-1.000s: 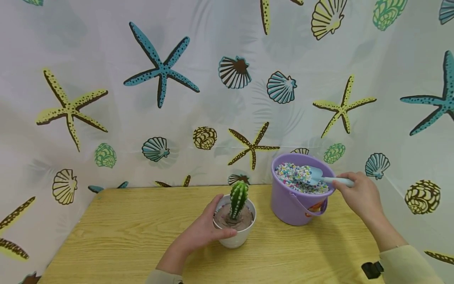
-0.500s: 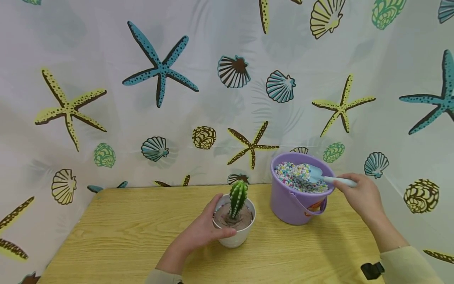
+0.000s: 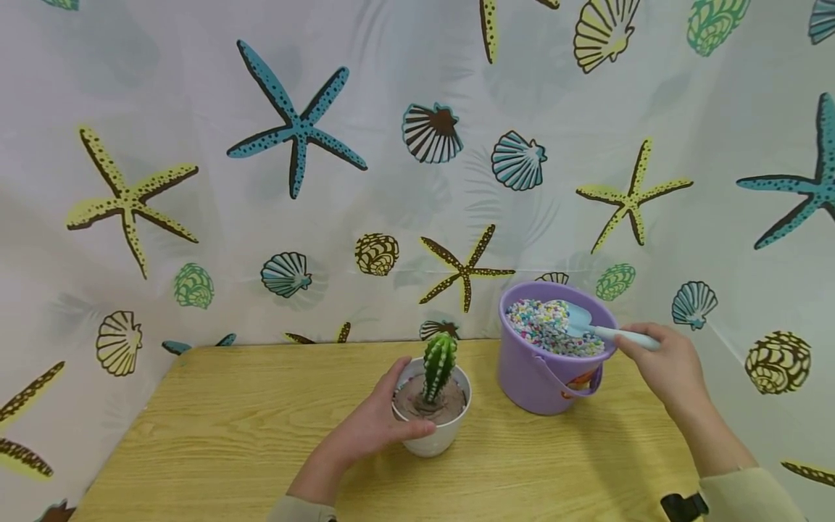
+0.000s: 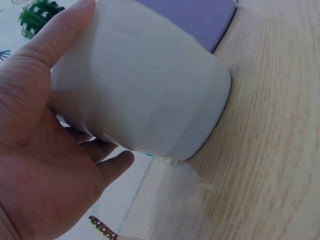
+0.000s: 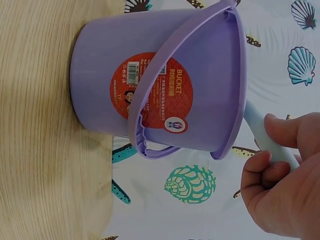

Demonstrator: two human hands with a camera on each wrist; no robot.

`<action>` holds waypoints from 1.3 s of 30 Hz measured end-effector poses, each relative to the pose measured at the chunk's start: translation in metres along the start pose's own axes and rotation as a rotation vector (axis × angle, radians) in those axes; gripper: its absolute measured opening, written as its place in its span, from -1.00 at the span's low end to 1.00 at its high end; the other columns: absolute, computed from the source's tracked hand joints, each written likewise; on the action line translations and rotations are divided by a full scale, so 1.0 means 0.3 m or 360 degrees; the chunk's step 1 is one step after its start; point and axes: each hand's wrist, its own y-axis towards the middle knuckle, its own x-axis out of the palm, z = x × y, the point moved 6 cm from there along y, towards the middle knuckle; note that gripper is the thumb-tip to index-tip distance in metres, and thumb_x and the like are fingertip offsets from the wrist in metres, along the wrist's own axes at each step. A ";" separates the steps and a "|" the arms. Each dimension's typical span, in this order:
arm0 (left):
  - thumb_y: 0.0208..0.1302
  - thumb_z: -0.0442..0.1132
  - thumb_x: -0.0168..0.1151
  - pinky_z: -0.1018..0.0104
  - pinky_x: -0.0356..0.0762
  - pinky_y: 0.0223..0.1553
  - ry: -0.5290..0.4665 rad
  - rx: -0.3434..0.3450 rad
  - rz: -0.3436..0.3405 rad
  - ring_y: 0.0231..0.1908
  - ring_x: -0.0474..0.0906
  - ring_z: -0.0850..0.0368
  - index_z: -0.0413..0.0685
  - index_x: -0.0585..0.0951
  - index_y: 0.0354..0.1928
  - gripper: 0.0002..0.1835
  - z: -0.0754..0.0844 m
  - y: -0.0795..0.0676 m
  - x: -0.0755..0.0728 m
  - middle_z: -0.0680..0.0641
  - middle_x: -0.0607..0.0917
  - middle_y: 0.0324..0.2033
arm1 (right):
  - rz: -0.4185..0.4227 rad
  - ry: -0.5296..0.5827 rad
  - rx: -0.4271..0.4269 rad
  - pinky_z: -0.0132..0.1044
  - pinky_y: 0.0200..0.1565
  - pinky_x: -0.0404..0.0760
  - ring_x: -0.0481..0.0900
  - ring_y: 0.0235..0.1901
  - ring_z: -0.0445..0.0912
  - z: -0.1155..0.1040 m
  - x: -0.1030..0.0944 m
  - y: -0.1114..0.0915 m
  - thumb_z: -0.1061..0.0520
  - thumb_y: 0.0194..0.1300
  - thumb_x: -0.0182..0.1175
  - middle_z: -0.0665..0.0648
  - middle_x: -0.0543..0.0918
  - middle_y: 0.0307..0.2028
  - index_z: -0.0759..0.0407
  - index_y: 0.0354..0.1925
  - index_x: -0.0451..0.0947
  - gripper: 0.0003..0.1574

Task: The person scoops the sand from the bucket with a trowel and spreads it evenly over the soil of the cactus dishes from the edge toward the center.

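In the head view my left hand (image 3: 372,428) grips a white pot (image 3: 432,444), thumb on the near side and fingers round the left. A green cactus (image 3: 438,366) stands upright in brown soil (image 3: 411,399) inside it. The left wrist view has the pot (image 4: 145,75) standing on the wooden surface. My right hand (image 3: 668,366) holds the handle of a light blue scoop (image 3: 577,320), its blade heaped with small coloured beads (image 3: 553,317). The blade is over the purple bucket (image 3: 535,380), which is filled with more beads. In the right wrist view, fingers curl round the handle (image 5: 270,145).
A wooden table (image 3: 228,428) bears the pot and, to its right and farther back, the bucket. The bucket's handle (image 5: 165,55) hangs down its side. Behind stands a white curtain (image 3: 404,196) printed with starfish and shells.
The scoop's handle end has tipped down slightly, with the right hand a little lower. The left hand and the pot have stayed in place.
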 end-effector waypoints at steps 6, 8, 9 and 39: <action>0.21 0.19 0.70 -0.45 0.20 0.53 0.0034 -0.0006 0.0006 0.64 0.11 -0.38 0.18 -0.06 0.82 0.37 -0.007 0.008 0.004 -0.28 0.03 0.73 | 0.0005 0.0033 0.0001 -0.16 -0.20 0.54 0.54 -0.03 0.09 -0.017 -0.002 -0.023 -0.20 0.63 0.31 0.40 0.67 0.26 0.29 0.33 0.68 -0.35; 0.21 0.19 0.70 -0.46 0.21 0.53 0.0033 -0.0009 0.0008 0.64 0.12 -0.39 0.17 -0.06 0.82 0.37 -0.007 0.008 0.004 -0.29 0.04 0.73 | 0.0007 0.0039 0.0000 -0.17 -0.20 0.54 0.54 -0.03 0.09 -0.026 -0.002 -0.029 -0.20 0.63 0.32 0.39 0.68 0.26 0.28 0.32 0.68 -0.35; 0.21 0.19 0.70 -0.46 0.21 0.53 0.0029 -0.0011 0.0009 0.64 0.12 -0.38 0.17 -0.06 0.82 0.37 -0.008 0.008 0.004 -0.29 0.04 0.73 | 0.0008 0.0041 0.0001 -0.17 -0.20 0.54 0.54 -0.03 0.08 -0.029 -0.002 -0.032 -0.21 0.62 0.32 0.39 0.68 0.26 0.28 0.32 0.68 -0.34; 0.21 0.18 0.70 -0.46 0.20 0.53 0.0006 0.0011 0.0004 0.64 0.10 -0.37 0.16 -0.05 0.82 0.37 -0.020 0.016 0.004 -0.28 0.04 0.73 | -0.0004 0.0012 -0.0150 -0.20 -0.27 0.54 0.52 -0.13 0.09 -0.151 0.004 -0.132 -0.17 0.57 0.40 0.34 0.70 0.25 0.22 0.24 0.76 -0.44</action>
